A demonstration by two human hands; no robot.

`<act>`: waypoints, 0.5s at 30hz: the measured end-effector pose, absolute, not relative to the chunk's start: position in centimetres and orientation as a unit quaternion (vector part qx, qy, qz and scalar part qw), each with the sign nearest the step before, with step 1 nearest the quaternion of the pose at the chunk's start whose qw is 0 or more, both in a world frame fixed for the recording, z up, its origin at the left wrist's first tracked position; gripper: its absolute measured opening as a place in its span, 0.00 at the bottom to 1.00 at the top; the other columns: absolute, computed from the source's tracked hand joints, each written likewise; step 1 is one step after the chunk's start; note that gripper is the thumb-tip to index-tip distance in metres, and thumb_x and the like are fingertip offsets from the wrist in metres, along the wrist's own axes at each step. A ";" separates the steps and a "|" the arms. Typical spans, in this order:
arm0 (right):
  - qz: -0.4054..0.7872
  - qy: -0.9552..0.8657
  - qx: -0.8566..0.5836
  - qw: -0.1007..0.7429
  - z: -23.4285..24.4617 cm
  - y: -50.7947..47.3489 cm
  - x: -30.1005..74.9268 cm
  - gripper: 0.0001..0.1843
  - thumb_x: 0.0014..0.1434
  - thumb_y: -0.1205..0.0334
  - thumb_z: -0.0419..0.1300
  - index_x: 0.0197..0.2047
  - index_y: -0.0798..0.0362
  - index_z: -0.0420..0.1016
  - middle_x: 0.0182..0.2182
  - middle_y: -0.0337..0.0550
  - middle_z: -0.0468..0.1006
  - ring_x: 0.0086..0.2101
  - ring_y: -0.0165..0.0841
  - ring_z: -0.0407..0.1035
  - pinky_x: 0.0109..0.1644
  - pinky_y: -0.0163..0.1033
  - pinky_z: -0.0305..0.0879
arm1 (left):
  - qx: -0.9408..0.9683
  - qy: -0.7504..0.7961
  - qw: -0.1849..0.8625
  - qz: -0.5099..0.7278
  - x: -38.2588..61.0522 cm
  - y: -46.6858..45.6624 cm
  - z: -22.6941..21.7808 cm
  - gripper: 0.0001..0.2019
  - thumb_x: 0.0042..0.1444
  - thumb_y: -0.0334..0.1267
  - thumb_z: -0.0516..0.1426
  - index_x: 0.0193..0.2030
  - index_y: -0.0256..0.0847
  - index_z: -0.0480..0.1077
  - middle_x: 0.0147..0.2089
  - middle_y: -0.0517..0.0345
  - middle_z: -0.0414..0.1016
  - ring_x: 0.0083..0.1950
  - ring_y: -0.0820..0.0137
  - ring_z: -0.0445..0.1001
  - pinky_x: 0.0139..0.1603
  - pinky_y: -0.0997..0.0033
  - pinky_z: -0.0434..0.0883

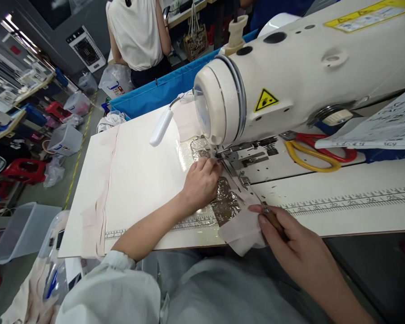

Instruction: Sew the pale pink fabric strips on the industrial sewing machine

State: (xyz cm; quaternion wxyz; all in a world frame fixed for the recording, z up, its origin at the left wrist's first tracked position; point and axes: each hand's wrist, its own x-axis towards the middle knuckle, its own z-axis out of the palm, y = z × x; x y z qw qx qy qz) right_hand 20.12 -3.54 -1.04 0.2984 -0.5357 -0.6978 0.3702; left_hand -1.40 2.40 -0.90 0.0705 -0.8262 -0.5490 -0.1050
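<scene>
Close to the needle area of a white sewing machine (222,99), my left hand (202,182) has its fingers curled together on pale pink fabric (245,231). The fingertips are partly hidden beside the presser foot. My right hand (292,238) grips a wooden-handled awl (276,223), its thin metal shaft pointing up and left toward a metal guide (245,180) on the machine bed. The fabric passes below the awl and hangs over the table's front edge. Under it lies a shiny brown taped patch (224,202).
Scissors with red and yellow handles (312,155) lie right of the needle area, by a written paper sheet (378,121). A small white lamp (162,126) reaches over the table (138,166). A pale fabric strip (104,193) lies left. Behind a blue cloth barrier (162,92) stands a person (138,36).
</scene>
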 end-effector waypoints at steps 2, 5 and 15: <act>0.368 -0.701 -0.534 0.297 -1.0 -3.3 19.9 0.16 0.64 0.48 0.50 0.46 0.47 0.72 0.34 0.44 0.82 0.34 0.41 0.78 0.31 0.40 0.73 | -0.829 -0.543 0.063 -0.115 -1.5 2.4 -0.9 0.15 0.68 0.27 0.48 0.55 0.31 0.70 0.53 0.46 0.72 0.53 0.62 0.67 0.52 0.64 0.70; 0.366 -0.705 -0.531 0.295 -1.1 -3.2 19.8 0.16 0.65 0.49 0.49 0.46 0.47 0.72 0.34 0.45 0.82 0.36 0.42 0.78 0.32 0.40 0.73 | -0.845 -0.517 0.055 -0.128 -1.8 2.4 -1.0 0.14 0.66 0.26 0.49 0.54 0.33 0.71 0.51 0.47 0.73 0.53 0.62 0.68 0.52 0.64 0.70; 0.364 -0.714 -0.521 0.293 -0.9 -1.9 18.9 0.16 0.65 0.50 0.47 0.45 0.49 0.71 0.37 0.46 0.82 0.29 0.38 0.75 0.25 0.38 0.66 | -0.830 -0.537 0.050 -0.139 -1.9 2.6 -1.1 0.17 0.64 0.27 0.48 0.56 0.32 0.69 0.56 0.43 0.71 0.58 0.58 0.67 0.55 0.59 0.71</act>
